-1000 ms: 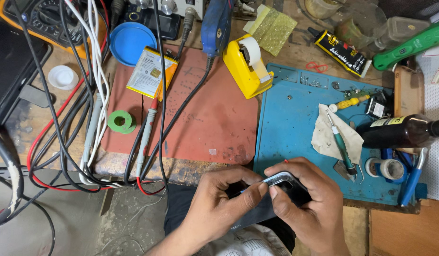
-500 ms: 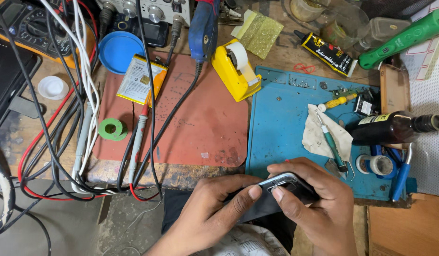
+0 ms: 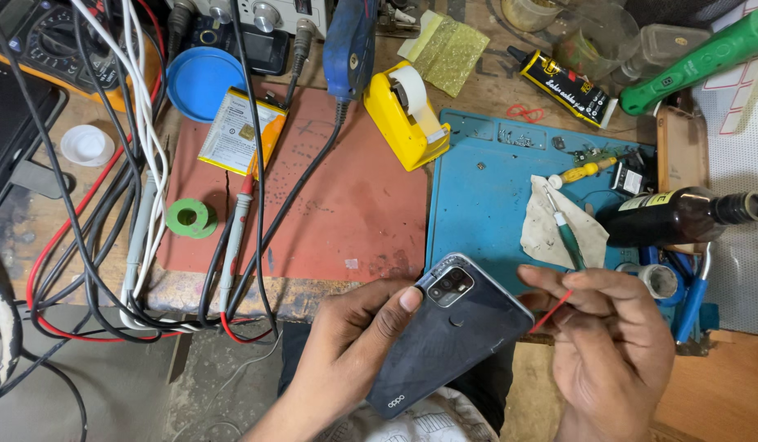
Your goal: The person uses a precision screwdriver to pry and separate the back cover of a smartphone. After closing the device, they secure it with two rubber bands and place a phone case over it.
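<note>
A dark smartphone (image 3: 444, 336) is held back-side up at the 6 o'clock edge of the view, over the lap and just below the bench edge, its camera block turned toward 12 o'clock. It is gripped by the left hand (image 3: 346, 352), whose fingers are curled around the phone's left edge, the thumb pressed beside the camera block. At 3 o'clock from the phone, the right hand (image 3: 616, 352) is seen with thumb and forefinger pinched together on a thin red strip (image 3: 551, 311), which reaches toward the phone's right edge; whether it touches cannot be told.

Toward 12 o'clock from the hands, a blue work mat (image 3: 493, 188) is laid beside a red mat (image 3: 346, 196). On the blue mat lie a crumpled cloth (image 3: 551, 237), a green-handled tool (image 3: 569, 237) and a dark bottle (image 3: 682, 214). A yellow tape dispenser (image 3: 403, 110) stands across the 2 mats' upper edges.
</note>
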